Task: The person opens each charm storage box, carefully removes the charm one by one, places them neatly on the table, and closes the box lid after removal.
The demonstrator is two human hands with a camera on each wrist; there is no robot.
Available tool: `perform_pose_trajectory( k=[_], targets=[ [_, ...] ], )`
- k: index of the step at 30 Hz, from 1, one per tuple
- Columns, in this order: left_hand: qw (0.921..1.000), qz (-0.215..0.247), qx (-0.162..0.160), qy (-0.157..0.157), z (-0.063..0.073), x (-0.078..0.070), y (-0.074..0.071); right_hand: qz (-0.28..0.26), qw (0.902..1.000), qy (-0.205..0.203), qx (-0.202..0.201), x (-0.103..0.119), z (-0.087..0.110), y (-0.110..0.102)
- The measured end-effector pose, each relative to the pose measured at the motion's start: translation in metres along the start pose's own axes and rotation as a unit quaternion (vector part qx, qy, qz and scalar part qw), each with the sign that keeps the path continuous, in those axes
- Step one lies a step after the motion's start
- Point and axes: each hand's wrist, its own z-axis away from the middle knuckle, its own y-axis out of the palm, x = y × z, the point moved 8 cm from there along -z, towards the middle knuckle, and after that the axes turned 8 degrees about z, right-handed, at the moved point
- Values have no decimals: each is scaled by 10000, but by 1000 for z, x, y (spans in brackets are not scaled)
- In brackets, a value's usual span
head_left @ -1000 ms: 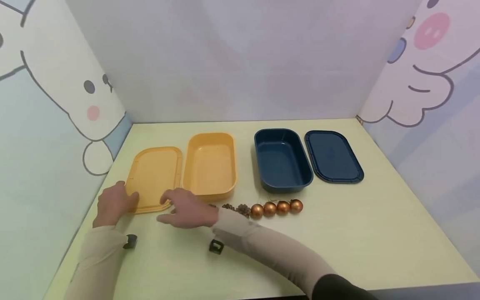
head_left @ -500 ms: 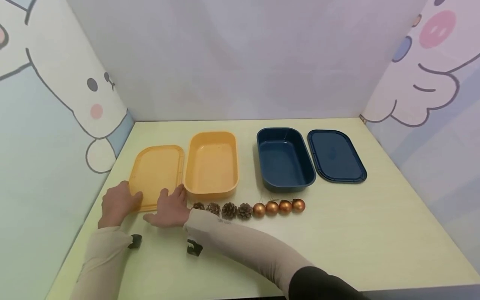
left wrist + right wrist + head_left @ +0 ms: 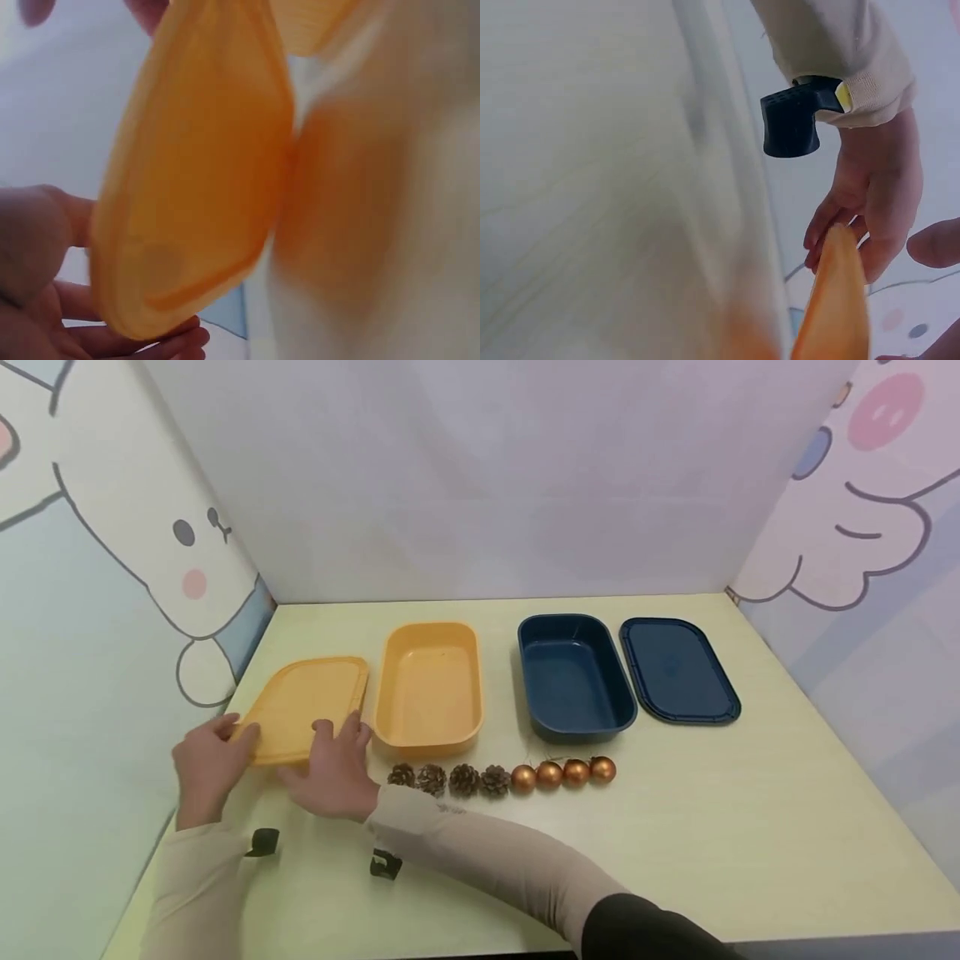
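My left hand [image 3: 210, 764] grips the left front corner of a yellow plastic lid [image 3: 315, 697], thumb on top and fingers underneath. The lid's near side is raised and tilted off the table; its underside shows in the left wrist view. My right hand [image 3: 333, 772] is over the lid's front right corner, its fingers reaching along the edge. In the right wrist view, its thumb [image 3: 936, 244] stands apart from the lid. To the right sits a yellow plastic box [image 3: 429, 689], with its inside bare.
A dark blue box [image 3: 573, 677] stands right of the yellow one, its dark blue lid [image 3: 678, 670] lying beside it. Several pine cones [image 3: 463, 781] and copper-coloured balls [image 3: 549, 774] form a row in front. Walls enclose the table's back and sides.
The yellow lid has gone from lying flat to tilted, its near side lifted by my left hand. My right hand has moved left, to the lid's front right corner.
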Motion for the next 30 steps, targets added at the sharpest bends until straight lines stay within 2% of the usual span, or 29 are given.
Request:
perform_pose_trajectory(
  k=[2, 4, 5, 7, 9, 11, 14, 16, 21, 22, 23, 25, 28, 30],
  targets=[
    [9957, 732, -347, -458, 4, 1, -16, -19, 9993, -336, -177, 10, 3, -9],
    [9830, 1466, -705, -849, 9, -1, -30, -41, 9973, -625, -392, 19, 4, -19],
    [9731, 1888, -885, -978, 12, -3, -35, -40, 9960, -739, -498, 22, 5, -25],
    [9471, 2745, -1273, -1072, 18, -10, -45, -79, 9933, -895, -732, 26, 6, -36],
    [9169, 3515, -1628, -964, 24, -17, -52, -174, 9903, -982, -967, 28, 7, -46],
    [8896, 4113, -1862, -698, 31, -25, -57, -343, 9867, -1055, -1186, 29, 8, -57],
    [8622, 4633, -2050, -75, 39, -39, -62, -676, 9790, -1212, -1496, 31, 11, -74],
    [8639, 4533, -2162, 375, 43, -48, -65, -950, 9726, -1318, -1663, 32, 13, -85],
    [8889, 3603, -2507, 1315, 52, -69, -70, -1660, 9502, -1647, -2061, 33, 18, -112],
    [8898, 3490, -2545, 1475, 54, -72, -70, -1824, 9451, -1715, -2103, 33, 19, -117],
    [8872, 3464, -2566, 1643, 56, -76, -71, -1964, 9400, -1789, -2139, 33, 19, -121],
    [8746, 3620, -2546, 1979, 60, -83, -71, -2156, 9339, -1881, -2145, 31, 19, -129],
    [8458, 3954, -2467, 2597, 67, -95, -71, -2054, 9330, -1998, -2178, 28, 19, -139],
    [8263, 4200, -2389, 2894, 71, -103, -70, -1854, 9339, -2110, -2213, 26, 18, -147]
  ],
)
